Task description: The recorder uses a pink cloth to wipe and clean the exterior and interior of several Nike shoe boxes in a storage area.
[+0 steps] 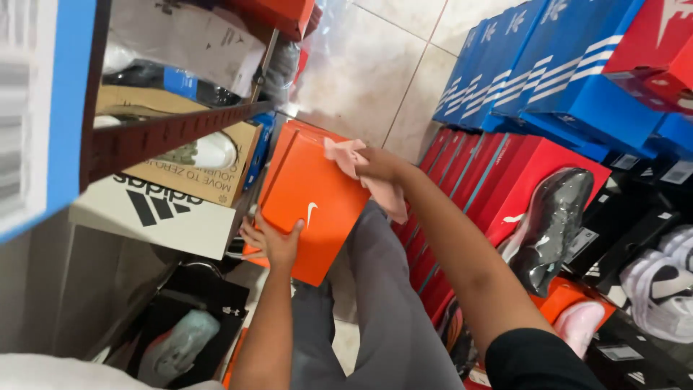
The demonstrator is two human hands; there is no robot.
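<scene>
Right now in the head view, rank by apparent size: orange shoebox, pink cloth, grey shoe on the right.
1. orange shoebox, clearly largest.
2. grey shoe.
3. pink cloth, partly hidden under the right hand, so its place after the shoe is unsure.

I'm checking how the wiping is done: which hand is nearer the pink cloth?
Right. The right hand presses the pink cloth on the orange box's top; the left hand grips the box's lower edge, apart from it.

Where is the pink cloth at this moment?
In the head view, the pink cloth sits centre frame under the right hand, pressed on the upper corner of the orange cardboard shoebox, whose lower edge the left hand grips.
</scene>
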